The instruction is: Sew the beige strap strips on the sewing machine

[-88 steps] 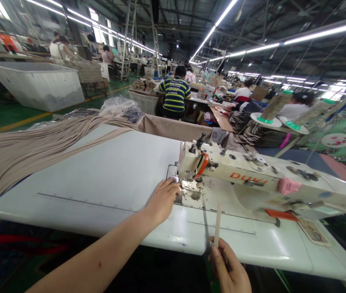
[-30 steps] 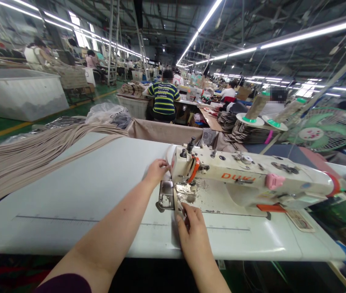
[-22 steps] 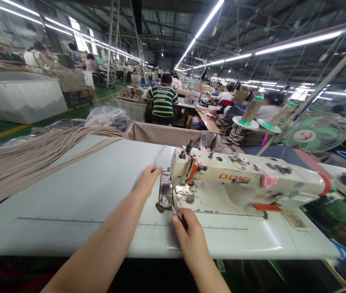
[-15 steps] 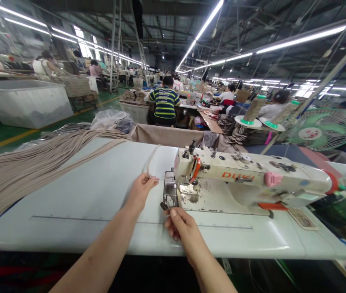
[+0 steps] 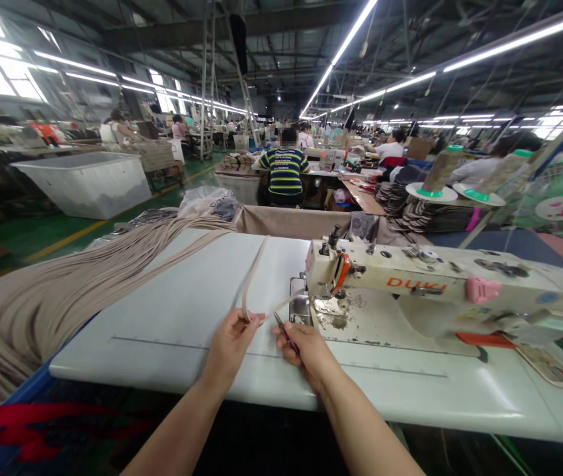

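My left hand point(image 5: 234, 337) pinches a narrow beige strip point(image 5: 250, 281) over the white table, left of the sewing machine point(image 5: 390, 291). From there the strip runs back to the table's far edge. A pale length also stretches from near my fingertips towards the machine's needle area. In my right hand point(image 5: 301, 347) is a small pair of snips point(image 5: 285, 332), its tip pointing up and left, close to that pale length. Whether the blades touch it cannot be made out.
A large bundle of beige strips point(image 5: 77, 284) hangs over the table's left side. Two thread cones point(image 5: 444, 172) stand behind the machine, with a green fan point(image 5: 559, 208) at the right. Ahead sits a person in a striped shirt point(image 5: 285, 170), and a white bin point(image 5: 87, 182) stands left.
My left hand has drawn the strip towards me. My right hand has come up beside it, and the snips now show clearly. The whole view has shifted, with the scene moving right.
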`<action>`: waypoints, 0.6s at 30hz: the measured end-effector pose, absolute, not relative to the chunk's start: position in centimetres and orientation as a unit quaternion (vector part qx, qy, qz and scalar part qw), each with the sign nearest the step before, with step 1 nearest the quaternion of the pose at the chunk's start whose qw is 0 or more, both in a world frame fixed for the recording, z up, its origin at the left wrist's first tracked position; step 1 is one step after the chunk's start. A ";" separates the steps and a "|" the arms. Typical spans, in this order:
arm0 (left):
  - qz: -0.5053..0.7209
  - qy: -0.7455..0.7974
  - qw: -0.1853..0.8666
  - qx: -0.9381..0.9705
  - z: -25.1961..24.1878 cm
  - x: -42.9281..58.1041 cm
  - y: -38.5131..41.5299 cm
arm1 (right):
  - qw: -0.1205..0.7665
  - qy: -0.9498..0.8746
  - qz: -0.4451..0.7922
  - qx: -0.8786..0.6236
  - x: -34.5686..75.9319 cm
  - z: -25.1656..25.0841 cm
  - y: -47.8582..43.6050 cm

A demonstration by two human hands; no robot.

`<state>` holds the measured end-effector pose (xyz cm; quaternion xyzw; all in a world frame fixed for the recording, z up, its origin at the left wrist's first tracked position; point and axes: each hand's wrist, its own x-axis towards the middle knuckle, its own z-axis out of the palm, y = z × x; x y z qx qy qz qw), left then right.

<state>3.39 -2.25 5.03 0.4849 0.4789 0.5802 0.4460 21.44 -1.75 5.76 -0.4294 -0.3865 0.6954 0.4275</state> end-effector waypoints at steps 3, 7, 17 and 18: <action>0.577 0.478 0.444 0.491 4.9 2.7 -3.2 | 0.412 -0.399 0.708 -0.413 21.0 6.1 -1.5; 0.573 0.478 0.440 0.500 5.1 2.0 -4.1 | 0.408 -0.420 0.706 -0.399 20.7 6.4 -1.6; 0.506 0.534 0.449 0.507 5.7 -2.8 -4.3 | 0.289 -0.725 0.117 -0.614 24.2 6.6 -4.7; 0.498 0.540 0.453 0.506 5.6 -3.8 -4.1 | 0.253 -0.732 0.049 -0.631 24.8 6.4 -5.1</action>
